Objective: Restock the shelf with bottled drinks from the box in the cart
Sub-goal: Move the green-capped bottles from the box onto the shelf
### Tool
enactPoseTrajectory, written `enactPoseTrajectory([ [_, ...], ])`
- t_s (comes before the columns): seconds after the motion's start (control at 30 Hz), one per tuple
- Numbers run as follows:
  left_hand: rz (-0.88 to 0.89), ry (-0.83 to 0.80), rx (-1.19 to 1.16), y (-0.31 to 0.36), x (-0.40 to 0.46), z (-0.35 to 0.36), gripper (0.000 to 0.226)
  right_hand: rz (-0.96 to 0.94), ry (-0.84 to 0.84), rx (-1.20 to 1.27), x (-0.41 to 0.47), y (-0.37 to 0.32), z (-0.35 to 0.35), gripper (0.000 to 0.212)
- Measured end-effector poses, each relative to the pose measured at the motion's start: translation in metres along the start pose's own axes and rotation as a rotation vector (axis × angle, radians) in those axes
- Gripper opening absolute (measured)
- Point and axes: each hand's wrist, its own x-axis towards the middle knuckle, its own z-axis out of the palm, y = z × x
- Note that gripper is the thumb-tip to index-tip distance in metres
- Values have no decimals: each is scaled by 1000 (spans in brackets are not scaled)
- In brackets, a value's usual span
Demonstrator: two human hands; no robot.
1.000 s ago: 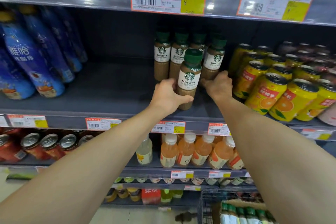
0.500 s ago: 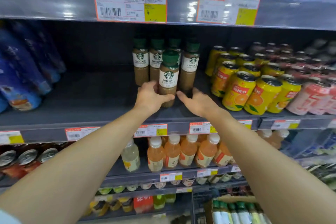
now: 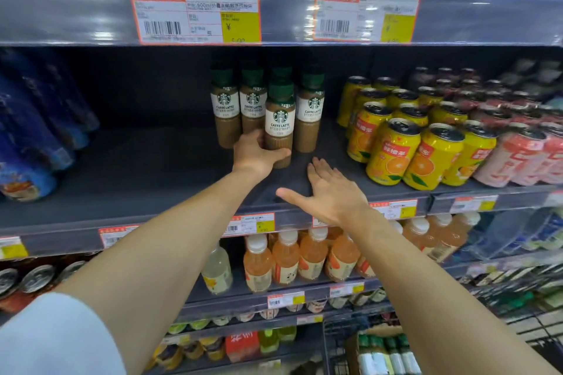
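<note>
On the dark middle shelf (image 3: 137,179), left hand (image 3: 259,155) wrapped round the lower part of a latte bottle (image 3: 279,125), fingers behind and thumb across the front; bottle upright, base on the shelf, standing just ahead of three more latte bottles (image 3: 253,100) in a row at the back. Green caps, white labels reading CAFFE LATTE, brown drink below. Right hand (image 3: 332,195) held flat and spread, palm down, thumb stuck out to the left, holding nothing; poised over the bare shelf front just right of the gripped bottle, whether touching the surface cannot be told. Just beside to the right, yellow orange-drink cans (image 3: 393,149) packed in rows, then pink cans (image 3: 518,158) further right. Far left, blue bottles (image 3: 30,137), blurred. Overhead, on the upper shelf edge, two orange-framed price tags (image 3: 195,15). One level down, orange-tinted bottles (image 3: 286,256) with white caps and a pale one at their left; red cans (image 3: 36,277) at far left. At bottom right, wire cart (image 3: 341,344) holding an open box (image 3: 377,331) with green-capped bottles (image 3: 384,350) standing inside. White sleeve (image 3: 51,338) at the lower left corner.
</note>
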Motion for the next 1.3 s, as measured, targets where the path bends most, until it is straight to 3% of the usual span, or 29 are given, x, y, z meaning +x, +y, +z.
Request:
enactPoseTrajectory([
  [0.67, 3, 15, -22, -6, 27, 17, 42, -15, 37, -19, 4, 3, 5, 111],
  [0.93, -68, 157, -3, -7, 31, 30, 57, -20, 68, -23, 5, 4, 7, 111],
  [1.3, -87, 197, 83, -12, 45, 41, 50, -41, 89, -30, 6, 5, 9, 113],
])
